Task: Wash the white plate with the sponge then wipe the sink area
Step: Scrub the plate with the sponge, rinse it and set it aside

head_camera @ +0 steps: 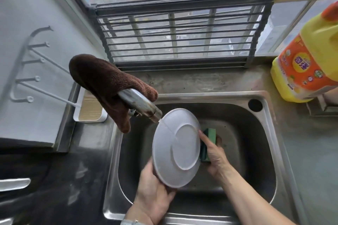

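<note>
Washing step, over the sink (274, 133). The left hand (153, 193) grasps the white plate (176, 147) by its lower rim, tilted with its underside toward the viewer, just under the tap (140, 104), from which a thin stream of water meets the upper rim. The right hand (214, 153) grips the green sponge (208, 144) at the plate's right edge, apparently against its far face. A brown cloth (102, 82) hangs over the tap; a yellow detergent bottle (307, 64) stands on the counter (309, 151). Next move, as judged: scrub across both faces, then rinse.

Soft daylight from the window (173, 29); edges curve, dim lower-left corner.
</note>
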Available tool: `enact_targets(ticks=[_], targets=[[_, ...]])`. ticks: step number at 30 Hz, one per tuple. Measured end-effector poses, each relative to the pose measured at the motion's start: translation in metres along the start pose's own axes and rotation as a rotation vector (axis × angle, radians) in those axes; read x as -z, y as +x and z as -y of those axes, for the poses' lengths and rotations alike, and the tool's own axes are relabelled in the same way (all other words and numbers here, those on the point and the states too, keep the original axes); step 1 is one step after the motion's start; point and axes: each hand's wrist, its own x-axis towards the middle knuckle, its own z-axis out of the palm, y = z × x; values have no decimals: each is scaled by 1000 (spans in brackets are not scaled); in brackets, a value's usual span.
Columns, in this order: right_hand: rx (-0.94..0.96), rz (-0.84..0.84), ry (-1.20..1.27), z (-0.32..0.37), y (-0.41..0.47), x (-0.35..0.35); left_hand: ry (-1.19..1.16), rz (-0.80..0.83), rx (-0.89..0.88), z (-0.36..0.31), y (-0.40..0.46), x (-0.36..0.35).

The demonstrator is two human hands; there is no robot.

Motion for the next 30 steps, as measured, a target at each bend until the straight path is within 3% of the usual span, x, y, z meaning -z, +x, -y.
enact_targets(ticks=[2, 6, 9, 13, 17, 19, 23, 26, 30], targets=[[33, -45, -32, -3, 4, 1, 81, 49, -210, -1, 0, 1], [147, -67, -296, -6, -11, -3, 343, -192, -564, 5, 12, -3], [407, -30, -563, -7, -47, -8, 356, -218, -650, 5, 18, -8], [769, 139, -636, -4, -77, -32, 525, -171, -804, 11, 21, -10], [1032, 236, -931, 22, -63, -61, 540, -57, -790, 3, 12, -5], [988, 213, -1029, 41, -46, -69, 516, -31, -763, -2, 7, 0], [617, 123, -970, 68, -8, -70, 356, -34, -706, -3, -6, 9], [431, 84, -866, 55, -1, -48, 209, -87, -664, -5, -9, 13], [352, -82, -686, 11, -16, -17, 106, -118, -635, -9, -4, 1]])
